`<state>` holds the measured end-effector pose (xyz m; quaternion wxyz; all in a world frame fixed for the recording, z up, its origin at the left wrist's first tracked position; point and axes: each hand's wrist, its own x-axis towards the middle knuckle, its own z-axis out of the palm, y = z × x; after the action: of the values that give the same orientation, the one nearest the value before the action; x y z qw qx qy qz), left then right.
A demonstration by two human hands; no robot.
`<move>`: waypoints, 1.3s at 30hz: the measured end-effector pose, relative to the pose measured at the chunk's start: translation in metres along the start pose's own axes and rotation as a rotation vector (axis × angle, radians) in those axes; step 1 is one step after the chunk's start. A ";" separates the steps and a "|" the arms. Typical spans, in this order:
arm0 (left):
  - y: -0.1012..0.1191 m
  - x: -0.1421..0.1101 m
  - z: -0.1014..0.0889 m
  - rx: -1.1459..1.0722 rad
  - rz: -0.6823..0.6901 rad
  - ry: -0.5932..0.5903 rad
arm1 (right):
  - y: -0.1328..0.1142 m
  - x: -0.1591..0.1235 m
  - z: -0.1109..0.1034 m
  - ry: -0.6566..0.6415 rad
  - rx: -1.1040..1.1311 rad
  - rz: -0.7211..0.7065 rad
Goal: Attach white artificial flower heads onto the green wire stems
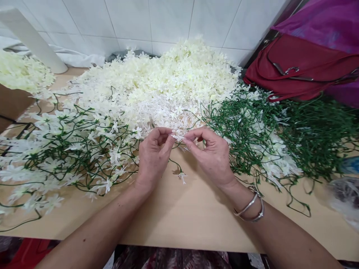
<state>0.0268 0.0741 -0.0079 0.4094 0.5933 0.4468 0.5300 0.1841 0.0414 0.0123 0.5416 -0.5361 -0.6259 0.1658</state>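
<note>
Over the front middle of the table, my left hand (155,155) and my right hand (211,154) face each other with thumb and finger pinched. Between their fingertips is a small white artificial flower piece (178,137) with thin strands; its exact shape is too small to make out. Just beyond my fingers lies a heap of thin white plastic stamens (153,112). A single flower on a green stem (181,175) rests on the table below my hands. Dark green plastic stems (232,119) lie tangled beside my right hand.
A large mound of cream artificial blossoms (174,71) stands against the tiled wall (171,20). White flowers on green stems (73,149) spread to the left. At right are a red handbag (303,67), a purple bag (328,24) and a clear plastic bag (344,196). A white roll (36,41) leans at back left.
</note>
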 end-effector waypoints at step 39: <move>0.009 -0.007 -0.003 0.113 0.136 -0.151 | 0.002 0.001 0.003 -0.087 0.308 0.340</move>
<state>0.0246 0.0646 -0.0010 0.3709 0.6827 0.4023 0.4842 0.1826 0.0439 0.0097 0.5540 -0.5372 -0.5167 0.3710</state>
